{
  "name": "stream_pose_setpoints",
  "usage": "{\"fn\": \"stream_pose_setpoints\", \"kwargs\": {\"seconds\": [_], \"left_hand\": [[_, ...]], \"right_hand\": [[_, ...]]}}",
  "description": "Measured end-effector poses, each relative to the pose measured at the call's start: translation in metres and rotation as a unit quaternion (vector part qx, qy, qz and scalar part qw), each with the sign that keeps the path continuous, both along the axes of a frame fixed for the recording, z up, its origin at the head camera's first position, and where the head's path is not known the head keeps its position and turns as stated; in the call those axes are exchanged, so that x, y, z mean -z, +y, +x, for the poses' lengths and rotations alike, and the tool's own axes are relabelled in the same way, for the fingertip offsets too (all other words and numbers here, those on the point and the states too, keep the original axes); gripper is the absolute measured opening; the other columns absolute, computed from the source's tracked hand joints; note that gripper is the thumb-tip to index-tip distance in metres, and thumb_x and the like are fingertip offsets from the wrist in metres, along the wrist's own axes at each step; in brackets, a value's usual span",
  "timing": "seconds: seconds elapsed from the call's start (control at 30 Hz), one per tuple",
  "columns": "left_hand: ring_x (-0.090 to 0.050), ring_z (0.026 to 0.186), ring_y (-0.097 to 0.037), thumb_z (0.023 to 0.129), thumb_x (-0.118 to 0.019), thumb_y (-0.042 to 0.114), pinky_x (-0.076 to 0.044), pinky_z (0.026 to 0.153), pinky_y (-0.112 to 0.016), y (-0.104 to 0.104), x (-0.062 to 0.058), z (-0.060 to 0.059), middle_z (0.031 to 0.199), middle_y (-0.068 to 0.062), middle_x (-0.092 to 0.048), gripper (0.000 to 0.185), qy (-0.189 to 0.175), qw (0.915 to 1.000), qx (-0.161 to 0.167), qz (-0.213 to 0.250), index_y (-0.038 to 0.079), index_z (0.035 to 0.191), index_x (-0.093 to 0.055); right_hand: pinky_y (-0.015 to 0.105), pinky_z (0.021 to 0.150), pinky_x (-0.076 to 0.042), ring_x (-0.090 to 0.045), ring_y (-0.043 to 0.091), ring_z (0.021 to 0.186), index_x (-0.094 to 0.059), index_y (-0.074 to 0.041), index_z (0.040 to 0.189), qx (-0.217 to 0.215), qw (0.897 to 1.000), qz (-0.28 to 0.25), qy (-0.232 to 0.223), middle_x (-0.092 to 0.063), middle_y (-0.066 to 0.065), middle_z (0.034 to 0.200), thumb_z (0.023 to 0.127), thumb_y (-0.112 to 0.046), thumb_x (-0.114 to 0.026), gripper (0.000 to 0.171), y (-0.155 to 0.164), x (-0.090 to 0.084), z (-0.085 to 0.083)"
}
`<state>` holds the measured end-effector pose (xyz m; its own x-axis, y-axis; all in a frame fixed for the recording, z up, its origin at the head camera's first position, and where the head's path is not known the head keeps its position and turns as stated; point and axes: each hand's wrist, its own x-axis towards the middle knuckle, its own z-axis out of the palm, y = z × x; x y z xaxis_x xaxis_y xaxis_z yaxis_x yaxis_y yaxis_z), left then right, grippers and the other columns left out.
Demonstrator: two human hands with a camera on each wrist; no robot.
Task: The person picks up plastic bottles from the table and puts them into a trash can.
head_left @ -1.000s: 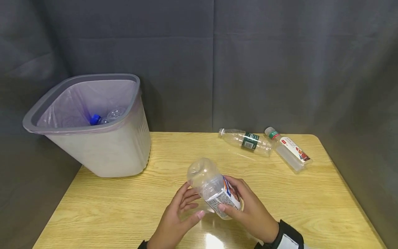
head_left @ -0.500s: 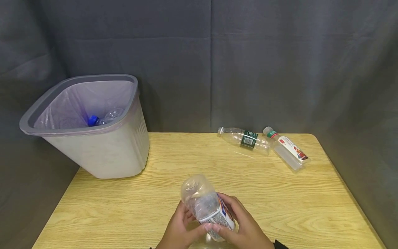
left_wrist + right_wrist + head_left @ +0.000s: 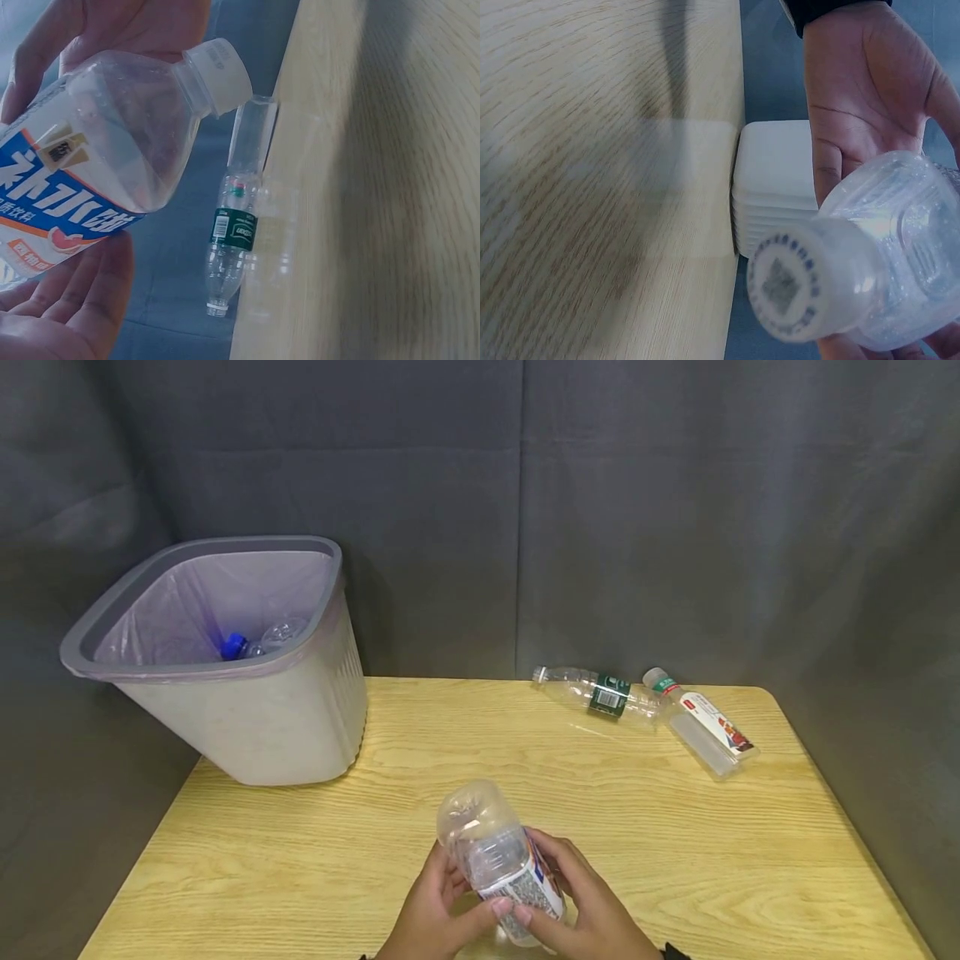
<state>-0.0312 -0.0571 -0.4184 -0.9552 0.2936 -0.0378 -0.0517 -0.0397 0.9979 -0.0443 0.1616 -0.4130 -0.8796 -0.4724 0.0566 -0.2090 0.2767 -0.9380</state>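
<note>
Both hands hold a clear plastic bottle point(image 3: 491, 852) low over the front of the table. Its rounded base points up and away, and its white cap point(image 3: 217, 77) points down, showing only in the wrist views. A blue, white and orange label point(image 3: 56, 202) wraps its middle. My left hand point(image 3: 438, 906) grips the bottle from the left, thumb on the label's near side. From the right, my right hand point(image 3: 585, 902) holds it too, its thumb close beside the left one. The far-side fingers are partly hidden behind the bottle.
A white bin point(image 3: 300, 718) with a grey rim and a purple liner stands at the back left, with bottles inside, one blue-capped point(image 3: 234, 647). At the back right lie a green-labelled clear bottle point(image 3: 573, 687) and a square bottle point(image 3: 701, 735). Dark cloth point(image 3: 420, 527) hangs behind the table.
The bottle has come down toward the person's side. My left hand, earlier loose beside it, now grips it along with the right. The other bottles lie unmoved.
</note>
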Motion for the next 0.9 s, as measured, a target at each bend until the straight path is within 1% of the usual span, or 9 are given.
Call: {"fn": "stream_pose_setpoints", "kwargs": {"seconds": [0.1,0.23,0.3,0.37,0.5,0.6,0.7,0.83,0.9], "left_hand": [[-0.059,0.13,-0.01,0.094,-0.068,0.011,-0.045,0.109,-0.023,-0.004,-0.004,0.0,0.148,-0.018,-0.052,0.08,0.007,0.9998,-0.015,0.012,0.014,0.159,-0.02],[-0.06,0.127,-0.017,0.092,-0.069,0.005,-0.045,0.108,-0.026,-0.018,-0.019,-0.005,0.144,-0.012,-0.055,0.081,0.028,0.9967,-0.074,0.018,0.028,0.157,-0.027],[-0.06,0.127,-0.018,0.091,-0.067,0.0,-0.045,0.108,-0.026,-0.03,-0.03,-0.009,0.143,-0.012,-0.055,0.083,0.068,0.9921,-0.105,0.011,0.027,0.158,-0.027],[-0.059,0.127,-0.018,0.088,-0.066,-0.008,-0.045,0.108,-0.026,-0.043,-0.043,-0.015,0.143,-0.013,-0.054,0.086,0.122,0.9826,-0.14,0.001,0.02,0.159,-0.027],[-0.055,0.13,-0.017,0.08,-0.063,-0.022,-0.043,0.111,-0.022,-0.07,-0.073,-0.026,0.144,-0.013,-0.05,0.091,0.215,0.957,-0.195,0.01,0.008,0.158,-0.026],[-0.054,0.13,-0.019,0.079,-0.059,-0.027,-0.043,0.111,-0.022,-0.091,-0.099,-0.034,0.145,-0.013,-0.047,0.09,0.288,0.9354,-0.198,0.054,0.004,0.157,-0.026],[-0.055,0.129,-0.025,0.076,-0.059,-0.03,-0.047,0.108,-0.026,-0.109,-0.127,-0.041,0.144,-0.017,-0.048,0.088,0.365,0.9039,-0.191,0.116,0.0,0.153,-0.028],[-0.055,0.126,-0.032,0.069,-0.068,-0.028,-0.046,0.11,-0.032,-0.126,-0.173,-0.051,0.137,-0.024,-0.052,0.083,0.433,0.8587,-0.215,0.17,-0.007,0.142,-0.035],[-0.055,0.126,-0.034,0.068,-0.07,-0.026,-0.045,0.111,-0.034,-0.136,-0.192,-0.058,0.135,-0.025,-0.054,0.082,0.44,0.8486,-0.234,0.178,-0.006,0.14,-0.037]], "right_hand": [[0.037,0.106,-0.052,-0.055,0.013,0.129,-0.032,-0.026,0.157,-0.007,0.999,0.005,0.036,-0.049,0.004,0.145,0.098,-0.019,-0.067,0.069,0.003,0.003,0.0],[0.03,0.107,-0.05,-0.053,0.012,0.132,-0.032,-0.017,0.158,-0.018,0.992,-0.007,0.121,-0.051,0.004,0.145,0.097,-0.008,-0.065,0.069,0.009,0.008,-0.004],[0.026,0.108,-0.049,-0.052,0.012,0.132,-0.033,-0.012,0.157,-0.02,0.989,-0.011,0.148,-0.051,0.004,0.144,0.097,-0.004,-0.064,0.068,0.014,0.01,-0.006],[0.023,0.108,-0.047,-0.051,0.011,0.133,-0.034,-0.01,0.156,-0.016,0.986,-0.003,0.164,-0.051,0.004,0.145,0.097,-0.003,-0.063,0.066,0.018,0.011,-0.008],[0.029,0.107,-0.049,-0.048,0.011,0.135,-0.036,-0.018,0.157,0.015,0.987,0.05,0.155,-0.048,0.001,0.149,0.099,-0.012,-0.064,0.064,0.031,0.012,-0.008],[0.044,0.102,-0.053,-0.05,0.021,0.137,-0.037,-0.023,0.156,0.044,0.981,0.114,0.15,-0.046,0.001,0.152,0.099,-0.021,-0.066,0.064,0.043,0.015,-0.009],[0.054,0.096,-0.054,-0.052,0.035,0.135,-0.039,-0.017,0.155,0.058,0.97,0.169,0.164,-0.044,0.007,0.154,0.098,-0.027,-0.068,0.065,0.055,0.021,-0.012],[0.055,0.096,-0.054,-0.053,0.036,0.134,-0.042,-0.015,0.153,0.071,0.96,0.209,0.171,-0.045,0.009,0.153,0.098,-0.03,-0.068,0.063,0.07,0.025,-0.016],[0.055,0.096,-0.053,-0.052,0.033,0.135,-0.043,-0.017,0.153,0.08,0.958,0.219,0.169,-0.046,0.006,0.153,0.098,-0.031,-0.068,0.062,0.077,0.026,-0.017]]}}
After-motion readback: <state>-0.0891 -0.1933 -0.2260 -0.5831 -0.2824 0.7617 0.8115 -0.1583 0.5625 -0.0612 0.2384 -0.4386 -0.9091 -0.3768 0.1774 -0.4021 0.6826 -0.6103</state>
